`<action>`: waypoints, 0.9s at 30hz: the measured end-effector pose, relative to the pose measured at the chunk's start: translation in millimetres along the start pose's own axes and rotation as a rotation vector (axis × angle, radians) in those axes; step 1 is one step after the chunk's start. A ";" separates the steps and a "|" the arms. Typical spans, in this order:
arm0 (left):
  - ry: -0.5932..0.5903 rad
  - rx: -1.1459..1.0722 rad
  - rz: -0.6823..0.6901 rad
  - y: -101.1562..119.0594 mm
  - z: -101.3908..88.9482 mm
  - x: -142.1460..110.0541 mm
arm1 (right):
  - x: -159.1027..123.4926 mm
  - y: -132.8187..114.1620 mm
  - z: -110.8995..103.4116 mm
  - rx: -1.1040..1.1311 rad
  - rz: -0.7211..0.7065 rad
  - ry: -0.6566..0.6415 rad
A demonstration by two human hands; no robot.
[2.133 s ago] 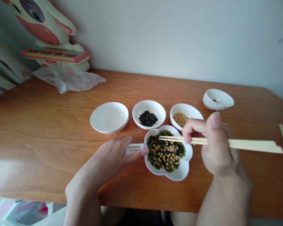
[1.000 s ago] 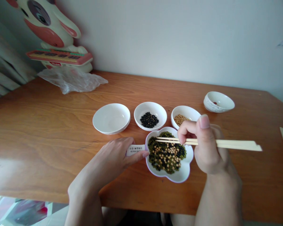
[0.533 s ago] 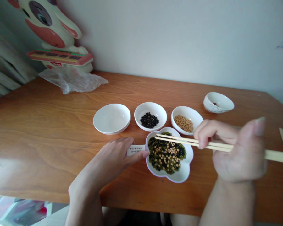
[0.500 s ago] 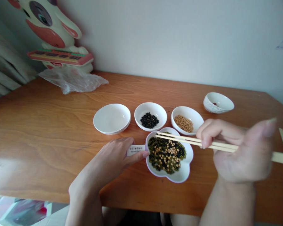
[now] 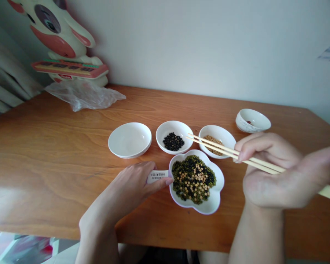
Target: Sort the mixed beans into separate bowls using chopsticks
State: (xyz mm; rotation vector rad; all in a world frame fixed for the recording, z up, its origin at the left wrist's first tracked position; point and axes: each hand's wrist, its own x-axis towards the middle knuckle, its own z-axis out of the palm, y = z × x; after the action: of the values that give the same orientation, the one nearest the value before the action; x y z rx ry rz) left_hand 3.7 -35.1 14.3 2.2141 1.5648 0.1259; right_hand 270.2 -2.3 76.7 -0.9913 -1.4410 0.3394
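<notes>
The chopsticks [image 5: 222, 147], held by the right hand [image 5: 272, 170], have swung from the mixed beans [image 5: 194, 179] to the rim of the black-bean bowl [image 5: 164, 129], suggesting attention has shifted there; any bean at their tips is indiscernible. The left hand [image 5: 143, 179] grasps the handle [image 5: 158, 176] of the flower-shaped dish [image 5: 216, 201] on the surface [image 5: 66, 146].

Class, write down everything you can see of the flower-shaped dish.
The dish is white, purple-edged and lobed, and looks like plastic. It appears to rest on the table, open side up, in front of the black-bean bowl. It contains mixed green, black and tan beans; its right side is partly bare. Its labelled handle points left, gripped by the left hand.
</notes>
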 end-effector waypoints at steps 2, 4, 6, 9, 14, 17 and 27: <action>-0.021 -0.017 -0.022 2.0 -2.0 1.1 | 0.1 -1.3 -8.3 -0.029 -0.026 -0.029; -0.035 -0.031 -0.044 3.3 -3.3 2.0 | 0.8 -1.3 -18.1 -0.082 -0.011 -0.095; -0.037 -0.023 -0.039 3.0 -3.2 2.5 | 1.7 -0.3 -27.6 -0.135 0.078 -0.200; -0.032 0.028 -0.005 0.2 -1.0 2.7 | 2.4 2.1 -36.6 -0.182 0.252 -0.358; -0.008 0.022 0.004 -3.0 1.4 1.6 | 1.8 7.2 -36.3 -0.137 0.324 -0.477; 0.017 -0.017 -0.007 -2.8 0.7 0.4 | 1.3 8.8 -33.8 -0.123 0.342 -0.499; 0.010 -0.015 -0.018 -0.1 -0.4 0.6 | 2.9 5.4 -34.1 -0.150 0.348 -0.503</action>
State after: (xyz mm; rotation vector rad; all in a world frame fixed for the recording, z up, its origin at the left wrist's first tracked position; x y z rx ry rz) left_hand 3.7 -34.4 14.6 2.1903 1.5837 0.1424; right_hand 303.9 -9.3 80.2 -1.3472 -1.7587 0.7872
